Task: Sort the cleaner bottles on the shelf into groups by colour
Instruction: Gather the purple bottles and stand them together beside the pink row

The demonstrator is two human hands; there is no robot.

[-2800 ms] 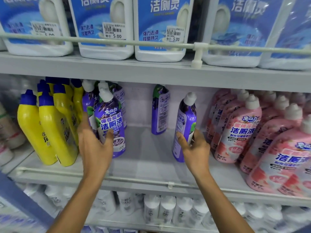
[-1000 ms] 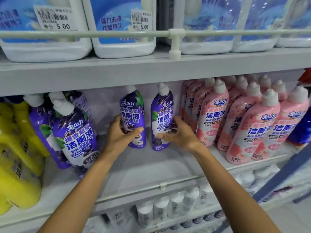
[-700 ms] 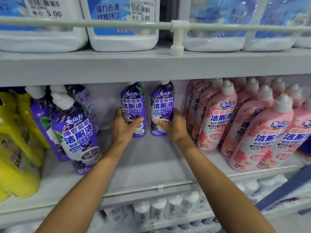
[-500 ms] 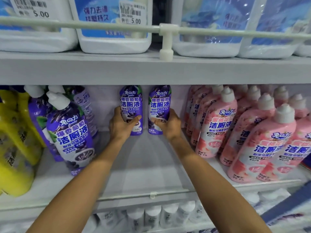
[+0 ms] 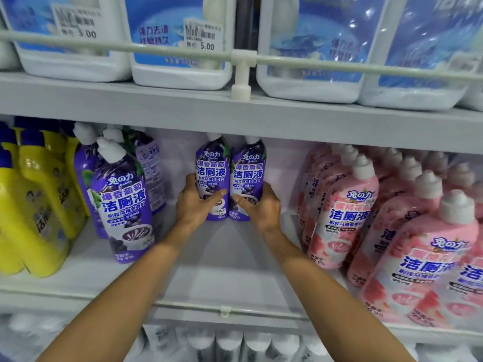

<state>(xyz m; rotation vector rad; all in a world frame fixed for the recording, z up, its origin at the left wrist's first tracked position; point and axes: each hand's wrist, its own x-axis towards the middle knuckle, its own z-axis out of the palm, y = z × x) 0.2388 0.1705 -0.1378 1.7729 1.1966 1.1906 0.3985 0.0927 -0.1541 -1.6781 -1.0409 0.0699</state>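
Purple cleaner bottles are standing side by side deep on the middle shelf, touching. The left hand is gripping the left purple bottle; the right hand is gripping the right purple bottle.

So the left purple bottle and right purple bottle, both white-capped, stand upright and touching at the back middle of the shelf. The left hand and right hand each grip one low down. The purple bunch sits further left, beside the blue-capped yellow bottles at the left end. The pink bottles crowd the right end.
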